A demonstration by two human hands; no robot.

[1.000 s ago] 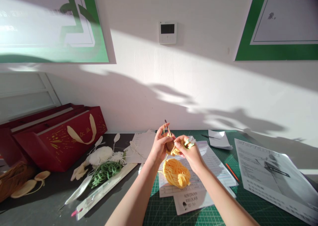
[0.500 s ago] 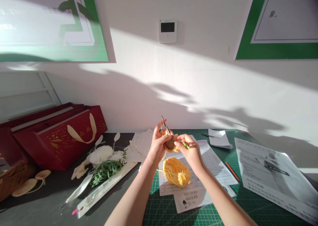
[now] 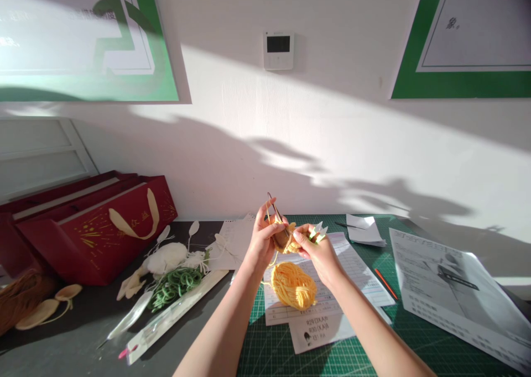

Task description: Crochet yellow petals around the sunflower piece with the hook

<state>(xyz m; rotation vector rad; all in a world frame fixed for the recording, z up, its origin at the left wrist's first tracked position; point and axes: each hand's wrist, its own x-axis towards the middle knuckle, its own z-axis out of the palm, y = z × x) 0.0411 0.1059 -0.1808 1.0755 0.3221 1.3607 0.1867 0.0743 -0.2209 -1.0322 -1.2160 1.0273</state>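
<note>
Between my hands is a small yellow and brown crocheted piece (image 3: pixel 284 241). My left hand (image 3: pixel 262 237) grips its left side, with the index finger raised and a strand of yellow yarn by it. A thin dark stick (image 3: pixel 272 203), like a hook or needle, points up past that finger; its lower end is hidden. On the piece's right edge my right hand (image 3: pixel 317 250) closes in a pinch. A small green thing with two pale pointed tips (image 3: pixel 319 231), perhaps snips, sticks out from behind the right fingers. Below both hands lies a yellow yarn ball (image 3: pixel 293 286).
Printed sheets (image 3: pixel 315 333) lie on a green cutting mat (image 3: pixel 265 355). An orange stick (image 3: pixel 385 283) and a large curled sheet (image 3: pixel 456 294) are rightward. At left are green yarn (image 3: pixel 176 287), white yarn (image 3: pixel 166 258), a long packet (image 3: pixel 178 316) and red paper bags (image 3: pixel 99 233).
My right hand has turned slightly, and the green thing's two pale tips now show above its fingers. The left hand keeps its grip. The whole view has shifted a little.
</note>
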